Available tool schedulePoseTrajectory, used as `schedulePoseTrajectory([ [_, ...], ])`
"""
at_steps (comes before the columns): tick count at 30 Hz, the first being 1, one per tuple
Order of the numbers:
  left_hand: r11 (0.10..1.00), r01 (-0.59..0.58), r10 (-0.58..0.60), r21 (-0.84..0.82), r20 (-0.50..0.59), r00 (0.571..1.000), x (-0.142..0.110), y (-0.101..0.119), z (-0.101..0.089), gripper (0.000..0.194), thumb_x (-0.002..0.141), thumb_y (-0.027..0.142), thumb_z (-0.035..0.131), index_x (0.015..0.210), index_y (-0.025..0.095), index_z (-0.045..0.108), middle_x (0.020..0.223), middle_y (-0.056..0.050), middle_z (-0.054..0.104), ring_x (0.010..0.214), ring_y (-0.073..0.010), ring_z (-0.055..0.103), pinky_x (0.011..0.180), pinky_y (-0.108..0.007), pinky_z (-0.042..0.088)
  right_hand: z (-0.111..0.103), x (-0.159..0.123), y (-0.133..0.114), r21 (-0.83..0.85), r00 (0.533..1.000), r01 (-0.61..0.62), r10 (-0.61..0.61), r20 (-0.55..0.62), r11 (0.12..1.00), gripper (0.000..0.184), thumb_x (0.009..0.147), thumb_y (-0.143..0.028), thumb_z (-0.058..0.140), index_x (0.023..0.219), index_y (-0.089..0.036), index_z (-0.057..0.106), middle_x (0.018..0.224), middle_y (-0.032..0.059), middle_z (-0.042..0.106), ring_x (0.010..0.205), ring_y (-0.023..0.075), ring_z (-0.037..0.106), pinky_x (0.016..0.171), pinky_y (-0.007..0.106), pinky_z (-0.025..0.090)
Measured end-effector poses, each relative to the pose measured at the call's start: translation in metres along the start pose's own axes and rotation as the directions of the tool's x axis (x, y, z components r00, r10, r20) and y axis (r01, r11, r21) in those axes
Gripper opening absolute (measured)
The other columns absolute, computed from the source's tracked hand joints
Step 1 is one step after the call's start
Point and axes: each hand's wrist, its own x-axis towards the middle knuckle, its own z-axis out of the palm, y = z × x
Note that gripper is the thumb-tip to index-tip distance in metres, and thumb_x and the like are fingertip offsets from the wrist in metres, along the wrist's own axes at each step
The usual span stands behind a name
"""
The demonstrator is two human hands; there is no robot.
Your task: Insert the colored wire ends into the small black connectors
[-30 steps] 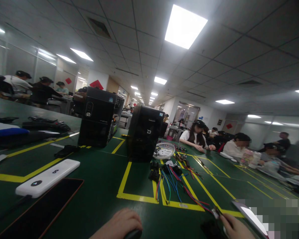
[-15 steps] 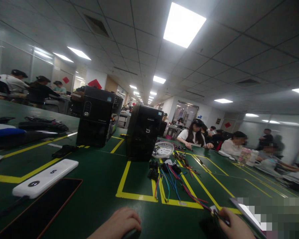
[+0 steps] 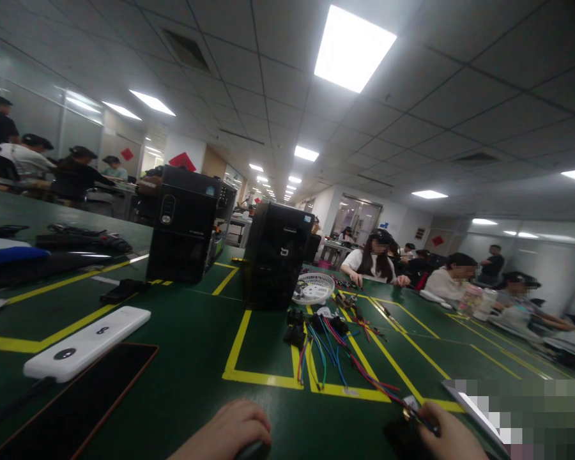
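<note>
My left hand (image 3: 230, 431) rests at the bottom edge on the green table (image 3: 191, 358), fingers curled over a dark rounded object (image 3: 252, 451) that is mostly cut off. At the bottom right my right hand (image 3: 448, 436) pinches the end of a red and blue wire (image 3: 386, 395) beside a small black part (image 3: 400, 436). That wire leads back to a bundle of coloured wires with black connectors (image 3: 321, 338) lying across the yellow tape lines.
Two black computer towers (image 3: 182, 223) (image 3: 275, 255) stand mid-table, a white basket (image 3: 311, 287) beside them. A white power bank (image 3: 84, 343) and dark tablet (image 3: 71, 402) lie at left, a phone (image 3: 479, 409) at right. Other people sit along the right and far left.
The view has tilted slightly and steadied. My right hand has shifted a little on the wire end; my left hand stays put. A person in the background at right has walked left.
</note>
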Motion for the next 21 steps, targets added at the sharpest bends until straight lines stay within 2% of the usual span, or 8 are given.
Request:
schedulePoseTrajectory([
  [4, 1.0, -0.006, 0.005, 0.017, 0.053, 0.999, 0.002, -0.003, 0.001, 0.024, 0.083, 0.03, 0.068, 0.106, 0.029, 0.063, 0.119, -0.002, 0.061, 0.109, -0.0264, 0.053, 0.095, -0.037, 0.039, 0.001, 0.002, 0.001, -0.041, 0.999, -0.025, 0.026, 0.027, 0.999, 0.025, 0.077, -0.016, 0.045, 0.088, -0.019, 0.067, 0.094, 0.0093, 0.074, 0.088, 0.0243, 0.069, 0.073, 0.029, 0.048],
  [8, 1.0, 0.01, -0.011, -0.025, -0.01, 1.0, -0.004, 0.006, 0.0, 0.022, 0.086, 0.025, 0.066, 0.107, 0.031, 0.063, 0.119, 0.0, 0.061, 0.11, -0.0242, 0.053, 0.097, -0.034, 0.038, -0.002, 0.001, -0.002, -0.098, 0.998, -0.018, 0.024, 0.059, 0.995, 0.028, 0.079, -0.015, 0.045, 0.094, -0.017, 0.068, 0.1, 0.0107, 0.073, 0.093, 0.0251, 0.068, 0.077, 0.03, 0.049],
  [15, 1.0, -0.009, 0.009, -0.025, -0.004, 1.0, -0.003, 0.005, -0.001, 0.024, 0.086, 0.025, 0.066, 0.109, 0.03, 0.063, 0.12, -0.001, 0.059, 0.111, -0.0253, 0.053, 0.098, -0.036, 0.037, -0.001, 0.0, -0.005, -0.18, 0.999, 0.009, -0.003, 0.034, 0.984, 0.034, 0.08, -0.011, 0.044, 0.101, -0.015, 0.07, 0.104, 0.0122, 0.071, 0.097, 0.0252, 0.066, 0.081, 0.031, 0.048],
  [18, 1.0, -0.024, 0.024, -0.006, 0.059, 0.998, -0.001, 0.003, -0.001, 0.022, 0.084, 0.029, 0.068, 0.105, 0.029, 0.064, 0.117, -0.002, 0.061, 0.109, -0.0279, 0.054, 0.095, -0.039, 0.04, 0.0, -0.002, -0.014, -0.191, 0.995, 0.095, -0.089, 0.042, 0.977, 0.035, 0.08, -0.008, 0.042, 0.095, -0.018, 0.072, 0.1, 0.0118, 0.07, 0.095, 0.0237, 0.066, 0.083, 0.031, 0.047],
  [21, 0.999, 0.011, -0.011, -0.036, 0.0, 1.0, -0.003, 0.005, 0.0, 0.022, 0.086, 0.026, 0.066, 0.107, 0.031, 0.064, 0.119, 0.0, 0.06, 0.111, -0.0247, 0.053, 0.098, -0.037, 0.037, 0.001, -0.002, -0.023, -0.188, 0.985, 0.164, -0.15, 0.087, 0.968, 0.033, 0.078, -0.006, 0.042, 0.077, -0.02, 0.072, 0.089, 0.0102, 0.068, 0.083, 0.0209, 0.066, 0.077, 0.028, 0.047],
])
